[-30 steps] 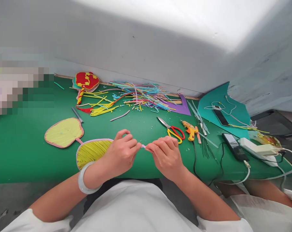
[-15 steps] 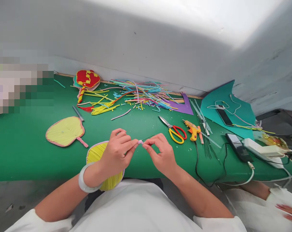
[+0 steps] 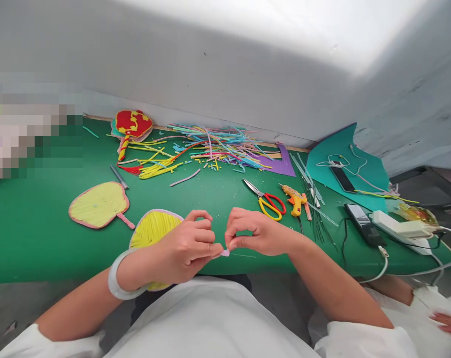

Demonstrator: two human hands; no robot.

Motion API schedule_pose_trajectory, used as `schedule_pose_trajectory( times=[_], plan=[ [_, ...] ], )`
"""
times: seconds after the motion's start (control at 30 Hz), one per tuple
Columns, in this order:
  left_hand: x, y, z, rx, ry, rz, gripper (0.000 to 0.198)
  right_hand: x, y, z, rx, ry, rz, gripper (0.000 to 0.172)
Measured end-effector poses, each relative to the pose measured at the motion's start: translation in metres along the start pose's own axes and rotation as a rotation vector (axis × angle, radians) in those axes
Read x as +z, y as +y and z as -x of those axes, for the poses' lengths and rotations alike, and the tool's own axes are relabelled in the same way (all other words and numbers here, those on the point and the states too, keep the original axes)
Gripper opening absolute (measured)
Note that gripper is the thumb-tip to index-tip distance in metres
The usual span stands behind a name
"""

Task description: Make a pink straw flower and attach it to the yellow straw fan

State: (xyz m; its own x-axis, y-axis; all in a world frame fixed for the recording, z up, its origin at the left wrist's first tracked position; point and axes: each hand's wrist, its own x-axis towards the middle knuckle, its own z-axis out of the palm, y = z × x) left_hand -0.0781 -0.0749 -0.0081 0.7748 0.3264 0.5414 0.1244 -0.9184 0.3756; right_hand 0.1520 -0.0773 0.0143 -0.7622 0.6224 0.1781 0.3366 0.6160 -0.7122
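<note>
My left hand (image 3: pixel 190 246) is closed on the pink handle end (image 3: pixel 225 253) of a yellow fan-shaped craft piece (image 3: pixel 152 230) with a pale purple rim, held at the near edge of the green table (image 3: pixel 31 233). The fan body shows behind my left wrist and partly hangs over the table edge. My right hand (image 3: pixel 253 232) pinches the same pink handle end from the right, fingertips meeting those of the left hand. A thin wire runs right from the pinch.
A second yellow fan (image 3: pixel 98 204) lies to the left, a red and yellow one (image 3: pixel 133 124) at the back. Coloured strips (image 3: pixel 210 146) are heaped by the wall. Scissors (image 3: pixel 266 199), a glue gun (image 3: pixel 296 199), phones (image 3: pixel 361 219), a power strip (image 3: pixel 400 227) and cables lie right. Another person's hand (image 3: pixel 447 323) shows at bottom right.
Both hands have come down and toward me to the table's near edge. The yellow fan turned and shifted with my left hand. My right wrist rotated inward.
</note>
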Motion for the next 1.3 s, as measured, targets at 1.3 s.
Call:
schedule_pose_trajectory(
  times=[1.3],
  plan=[
    [0.027, -0.019, 0.013, 0.056, -0.008, -0.564, 0.021, 0.026, 0.011, 0.002, 0.199, 0.189, 0.48, 0.014]
  ],
)
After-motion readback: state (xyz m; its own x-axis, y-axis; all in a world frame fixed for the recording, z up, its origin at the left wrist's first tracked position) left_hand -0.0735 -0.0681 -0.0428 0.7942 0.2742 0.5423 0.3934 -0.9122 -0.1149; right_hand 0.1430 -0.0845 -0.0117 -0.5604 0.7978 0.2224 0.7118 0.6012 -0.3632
